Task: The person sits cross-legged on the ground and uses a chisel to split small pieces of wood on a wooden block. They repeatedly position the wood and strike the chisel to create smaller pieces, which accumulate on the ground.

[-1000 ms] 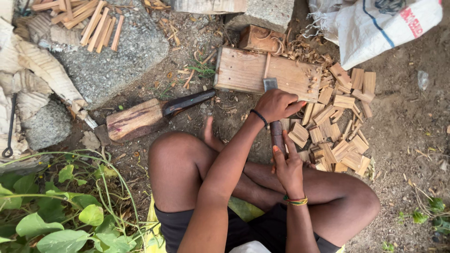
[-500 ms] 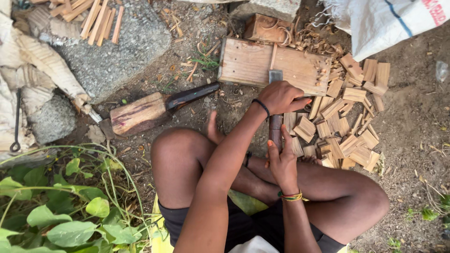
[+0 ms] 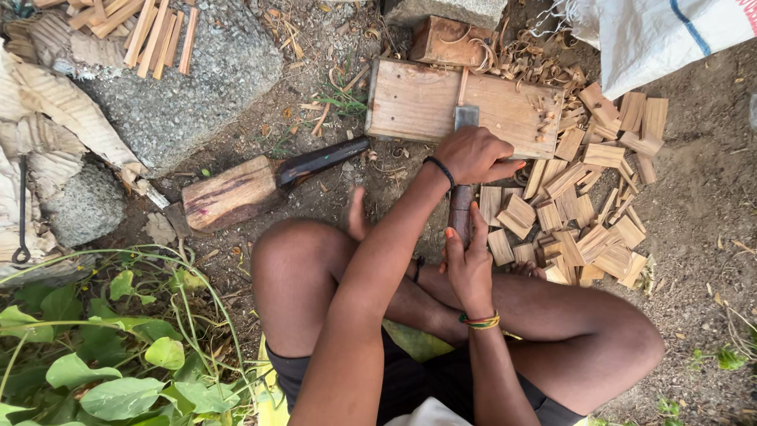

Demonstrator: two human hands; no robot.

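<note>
Now: person seated cross-legged on dirt, both hands on one tool. Left hand [image 3: 471, 155] closed over the tool's front end, just behind the metal blade [image 3: 466, 117], which rests on the wood board [image 3: 410, 102]. Right hand [image 3: 467, 264] wrapped round the dark handle [image 3: 460, 207] nearer the body, fingers curled, thumb up along the shaft. So both grips narrow, each holding the tool; neither hand free.

Blade sits near the board's mid-right, pointing away from the body. A thin wood strip [image 3: 463, 85] lies just ahead of the blade on the board; can't tell if blade edge touches it. Curly shavings [image 3: 520, 59] piled at the board's far right corner.

Surroundings: heap of cut wood chips [image 3: 583, 205] to the right, touching the board edge. A log w/ a dark blade stuck in it [image 3: 236, 193] lies left of the board, well apart from hands. Stone slab [image 3: 181, 87] upper left carries split sticks [image 3: 142, 28]. White sack [image 3: 670, 31] top right. Green leaves [image 3: 102, 363] lower left.

Judgement re. technique: left hand should press blade flat, right hand steer; keep wrists in line w/ the strip, strokes shallow, fingers behind the edge.
</note>
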